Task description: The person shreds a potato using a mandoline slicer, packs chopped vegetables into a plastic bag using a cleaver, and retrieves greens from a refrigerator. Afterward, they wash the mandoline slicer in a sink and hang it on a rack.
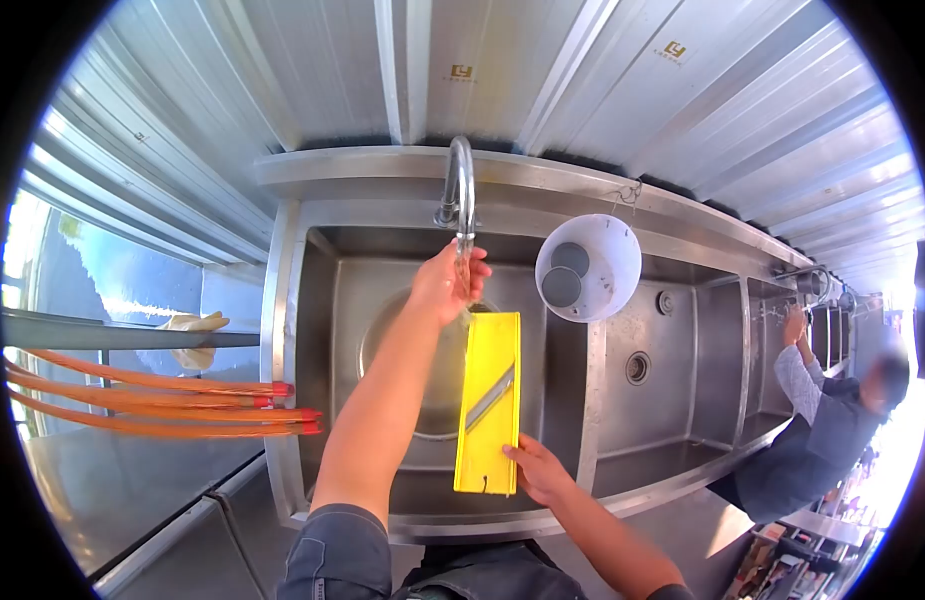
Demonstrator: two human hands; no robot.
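Note:
A yellow mandoline slicer (487, 440) with a slanted metal blade is held over the sink basin, its flat face turned up. My right hand (540, 470) grips its near right edge, thumb on top and the other fingers mostly hidden beneath. My left hand (450, 282) is just under the curved metal faucet (460, 185), fingers loosely apart in the running water and holding nothing. It is slightly above the slicer's far end. The stainless steel sink (372, 285) surrounds both, and a round shape on its floor is partly covered by my left forearm.
A white bucket (618, 285) with two grey discs inside stands right of the faucet. Orange rods (162, 400) with red ends reach the sink's left rim. A pale glove (194, 323) hangs over a bar. Another person (817, 450) works at the far right basins.

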